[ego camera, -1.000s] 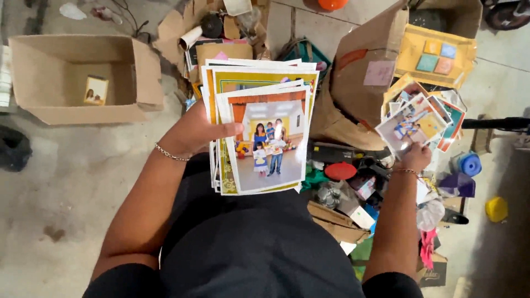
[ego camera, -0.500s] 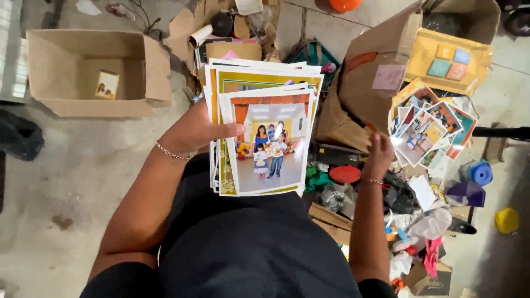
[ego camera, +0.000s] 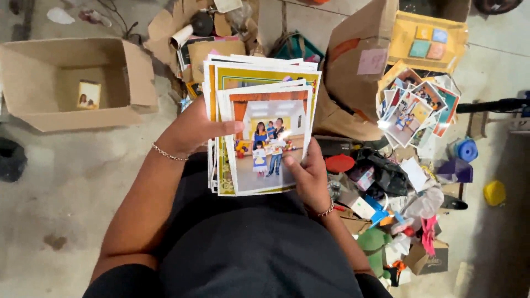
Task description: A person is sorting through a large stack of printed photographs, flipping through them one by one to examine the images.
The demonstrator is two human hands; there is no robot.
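Photos [ego camera: 259, 132] mid-sort above a cluttered floor [ego camera: 66, 193].
Left hand [ego camera: 190, 132] grips the thick stack; right hand's [ego camera: 309, 176] fingers pinch its top print. A smaller pile [ego camera: 417, 107] lies right; most remain unsorted.

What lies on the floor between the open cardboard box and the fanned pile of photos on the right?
In the head view, between the cardboard box and the loose photo pile lie torn cardboard scraps and a teal bag.
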